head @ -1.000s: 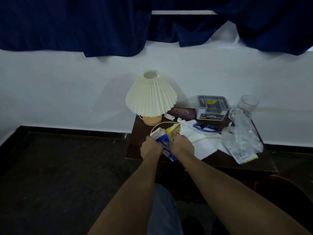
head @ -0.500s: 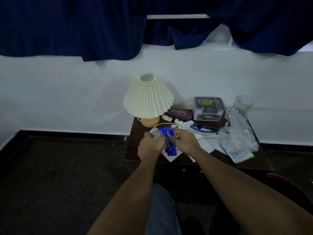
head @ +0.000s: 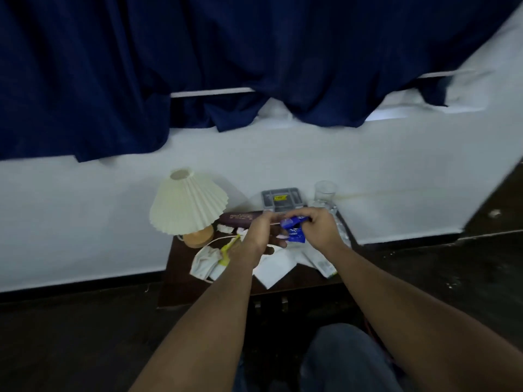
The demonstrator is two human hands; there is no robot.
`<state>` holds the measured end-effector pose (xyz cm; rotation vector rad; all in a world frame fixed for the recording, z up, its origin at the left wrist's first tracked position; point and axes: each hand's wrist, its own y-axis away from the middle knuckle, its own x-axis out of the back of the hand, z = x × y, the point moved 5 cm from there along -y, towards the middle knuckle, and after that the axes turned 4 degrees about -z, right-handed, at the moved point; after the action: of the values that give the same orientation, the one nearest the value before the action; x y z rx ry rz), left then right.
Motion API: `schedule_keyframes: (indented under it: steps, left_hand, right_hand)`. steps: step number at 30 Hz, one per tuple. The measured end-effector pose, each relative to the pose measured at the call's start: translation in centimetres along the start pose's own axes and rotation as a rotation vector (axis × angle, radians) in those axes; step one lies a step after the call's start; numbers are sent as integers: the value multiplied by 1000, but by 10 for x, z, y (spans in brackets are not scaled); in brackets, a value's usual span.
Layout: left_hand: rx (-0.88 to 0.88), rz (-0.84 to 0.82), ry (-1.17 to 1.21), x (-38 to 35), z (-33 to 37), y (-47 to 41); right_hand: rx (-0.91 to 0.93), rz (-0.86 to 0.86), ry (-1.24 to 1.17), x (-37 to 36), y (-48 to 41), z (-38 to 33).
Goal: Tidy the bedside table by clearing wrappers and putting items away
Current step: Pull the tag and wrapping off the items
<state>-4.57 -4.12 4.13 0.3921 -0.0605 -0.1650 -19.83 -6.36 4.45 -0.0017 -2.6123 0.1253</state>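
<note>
Dark blue curtains point(head: 254, 52) hang over a white wall behind the dark wooden surface point(head: 179, 281). Above it, both hands hold a blue wrapper point(head: 294, 232). The right hand point(head: 322, 230) curls its fingers point(head: 307, 219) over the top edge, pinching it, and the left hand point(head: 259, 236) pinches the wrapper's left end. Beneath them lie white paper point(head: 276, 268) and a crumpled white mask point(head: 206, 263). A pleated lamp point(head: 188, 205), maroon case point(head: 239, 219), grey box point(head: 283, 198) and glass point(head: 325, 190) stand along the wall.

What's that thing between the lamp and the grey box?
In the head view, a long maroon case lies between the lamp and the grey box.
</note>
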Motion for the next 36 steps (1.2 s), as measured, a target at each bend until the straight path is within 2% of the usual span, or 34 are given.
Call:
schedule_keyframes:
  steps: [3,5,9,11,15,19,23,27,31,36]
  left_hand:
    - [-5,-67,-109,-47,13,-7]
    - [-37,-98,-168,-80,19,-14]
    - [-75,-151,-227,-143,17,-31]
    - [-86,-181,-272,-176,13,-35]
    - [-126,-198,-410,-236,-4,-47]
    - [-61,-220,-620,-281,-40,-59]
    - [-15,-231,-743,-293,-64,-62]
    - [9,-202,-773,-283,-78,-75]
    - [-19,-169,-746,-270,-79,-79]
    - [-93,-167,-763,-264,-71,-77]
  right_hand:
    - [-3,72,76,52,11,13]
    - [-51,104,44,83,20,27]
    - [-306,159,-234,140,43,68]
    - [-415,176,-265,166,55,89]
    - [-460,214,3,204,76,134]
    - [-603,256,220,220,99,180]
    - [-829,290,322,221,124,224]
    - [-967,312,299,207,138,255]
    - [-1066,327,261,195,145,274]
    - [-1097,379,201,186,153,278]
